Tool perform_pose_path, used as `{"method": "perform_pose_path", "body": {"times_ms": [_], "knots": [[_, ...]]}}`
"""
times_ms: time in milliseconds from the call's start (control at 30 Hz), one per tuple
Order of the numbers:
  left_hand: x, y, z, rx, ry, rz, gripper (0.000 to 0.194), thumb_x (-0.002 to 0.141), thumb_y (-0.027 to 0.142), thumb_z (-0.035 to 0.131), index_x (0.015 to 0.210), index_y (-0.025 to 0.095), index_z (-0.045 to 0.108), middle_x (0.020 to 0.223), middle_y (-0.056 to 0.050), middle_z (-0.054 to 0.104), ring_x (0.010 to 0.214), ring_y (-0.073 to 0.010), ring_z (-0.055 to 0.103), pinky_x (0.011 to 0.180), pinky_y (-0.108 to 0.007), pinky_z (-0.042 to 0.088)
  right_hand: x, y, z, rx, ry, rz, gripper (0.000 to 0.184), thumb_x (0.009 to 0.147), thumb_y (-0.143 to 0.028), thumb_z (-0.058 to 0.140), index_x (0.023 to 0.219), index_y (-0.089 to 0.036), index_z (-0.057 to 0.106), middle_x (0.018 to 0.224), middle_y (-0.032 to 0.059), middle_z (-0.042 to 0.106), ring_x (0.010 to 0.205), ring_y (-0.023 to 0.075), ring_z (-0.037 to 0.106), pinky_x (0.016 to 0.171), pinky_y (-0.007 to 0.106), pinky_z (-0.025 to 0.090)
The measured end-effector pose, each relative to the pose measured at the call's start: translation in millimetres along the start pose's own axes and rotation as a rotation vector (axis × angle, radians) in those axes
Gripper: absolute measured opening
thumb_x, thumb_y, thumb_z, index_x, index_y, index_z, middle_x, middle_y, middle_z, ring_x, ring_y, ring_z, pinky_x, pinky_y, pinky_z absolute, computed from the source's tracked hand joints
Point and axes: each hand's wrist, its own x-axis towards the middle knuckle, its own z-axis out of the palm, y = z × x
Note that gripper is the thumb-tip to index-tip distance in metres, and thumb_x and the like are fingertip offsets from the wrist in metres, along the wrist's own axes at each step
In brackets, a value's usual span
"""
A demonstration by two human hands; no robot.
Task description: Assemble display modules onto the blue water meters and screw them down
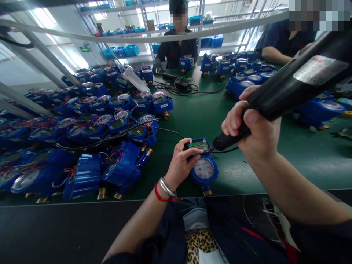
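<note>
A blue water meter (205,170) with a round dial and a brass fitting lies near the table's front edge. My left hand (180,163) is closed on its upper part, fingers pressed around the green circuit board with the small display (198,146). My right hand (258,130) is wrapped around a thick black electric screwdriver (291,82) bearing a silver label. The tool slants down to the left, and its nose is beside the right edge of the display. I cannot make out whether the bit touches a screw.
Rows of blue meters (121,165) with loose wires fill the left of the green table (192,110). A black cable (181,86) lies coiled farther back. More meters (242,82) stand at right. A person (176,47) sits opposite, another (286,44) at back right.
</note>
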Motion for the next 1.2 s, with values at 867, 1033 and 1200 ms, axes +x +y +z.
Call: {"method": "perform_pose_path", "body": {"times_ms": [867, 1033, 1200], "knots": [[1.8, -0.6, 1.2, 0.008, 0.002, -0.006, 0.019, 0.09, 0.025, 0.055, 0.102, 0.027, 0.07, 0.133, -0.006, 0.042, 0.128, -0.0225, 0.042, 0.107, -0.041, 0.037, 3.3, 1.2, -6.1, 0.06, 0.048, -0.003, 0.02, 0.074, -0.024, 0.064, 0.09, -0.02, 0.053, 0.052, -0.0077, 0.05, 0.038, 0.0081, 0.04, 0.04, 0.023, 0.038], [1.1, -1.6, 0.9, 0.018, 0.006, 0.015, 0.018, 0.089, 0.026, 0.056, 0.102, 0.028, 0.069, 0.133, -0.006, 0.042, 0.128, -0.0225, 0.042, 0.108, -0.042, 0.037, 4.7, -3.2, -3.2, 0.126, 0.099, -0.034, 0.017, 0.077, -0.027, 0.063, 0.09, -0.02, 0.055, 0.053, -0.0075, 0.049, 0.039, 0.0068, 0.039, 0.041, 0.022, 0.037], [0.1, -3.5, 2.1, 0.016, 0.025, 0.017, 0.016, 0.085, 0.03, 0.062, 0.099, 0.025, 0.069, 0.134, -0.008, 0.043, 0.126, -0.0246, 0.044, 0.106, -0.044, 0.04, 6.8, -4.9, 3.2, 0.123, 0.191, -0.074, 0.015, 0.077, -0.031, 0.061, 0.088, -0.022, 0.055, 0.053, -0.0083, 0.045, 0.04, 0.0058, 0.037, 0.042, 0.021, 0.036]]}}
